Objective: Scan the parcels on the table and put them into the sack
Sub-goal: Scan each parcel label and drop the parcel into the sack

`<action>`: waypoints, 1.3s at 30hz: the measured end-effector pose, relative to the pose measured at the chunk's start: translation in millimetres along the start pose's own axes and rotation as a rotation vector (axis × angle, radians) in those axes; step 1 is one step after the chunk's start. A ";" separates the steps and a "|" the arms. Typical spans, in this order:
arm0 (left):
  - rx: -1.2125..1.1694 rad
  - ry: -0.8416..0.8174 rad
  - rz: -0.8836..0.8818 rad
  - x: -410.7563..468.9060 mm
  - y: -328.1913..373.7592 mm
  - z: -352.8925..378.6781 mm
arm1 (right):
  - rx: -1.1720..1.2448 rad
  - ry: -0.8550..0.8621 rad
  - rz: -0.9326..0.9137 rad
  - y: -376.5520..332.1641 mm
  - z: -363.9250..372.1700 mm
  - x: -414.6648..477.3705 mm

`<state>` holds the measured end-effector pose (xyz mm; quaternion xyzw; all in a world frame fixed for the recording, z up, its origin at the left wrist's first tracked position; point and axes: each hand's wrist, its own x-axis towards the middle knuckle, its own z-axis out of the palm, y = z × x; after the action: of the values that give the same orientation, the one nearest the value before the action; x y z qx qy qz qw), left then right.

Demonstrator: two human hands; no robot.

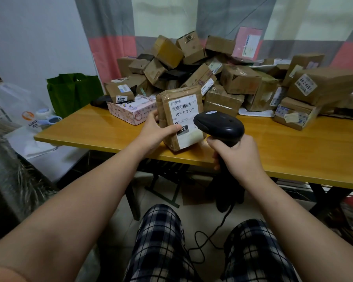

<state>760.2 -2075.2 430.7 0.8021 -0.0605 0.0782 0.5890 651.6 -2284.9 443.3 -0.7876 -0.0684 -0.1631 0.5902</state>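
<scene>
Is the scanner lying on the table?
No, the right hand grips the scanner by its handle, head aimed at the parcel that the left hand holds.

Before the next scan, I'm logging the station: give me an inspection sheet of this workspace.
Surface: orange wooden table.
Job's things: brown parcel labelled 102-102-C01, upright near the front edge; black scanner pointed at it.
Clutter: heap of parcels at the back; pink box.
Grippers: left hand holds the parcel; right hand grips the scanner.
Cables: scanner cable trails to the floor.
Surroundings: green bag at left; curtain behind.
</scene>
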 end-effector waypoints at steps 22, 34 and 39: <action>0.015 0.042 -0.057 7.4 0.3 -4.4 | -0.005 -0.023 -0.019 -7.6 -0.4 -1.1; 0.015 0.290 0.056 -123.7 -15.3 -76.1 | 0.273 -0.365 -0.050 -18.2 84.5 -30.9; 0.188 0.603 -0.100 -212.2 -51.5 -145.0 | 0.256 -0.619 0.056 -10.0 174.7 -57.5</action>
<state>554.0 -1920.3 383.4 0.7957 0.1639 0.2886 0.5067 625.5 -2110.8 389.2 -0.7207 -0.2428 0.1098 0.6400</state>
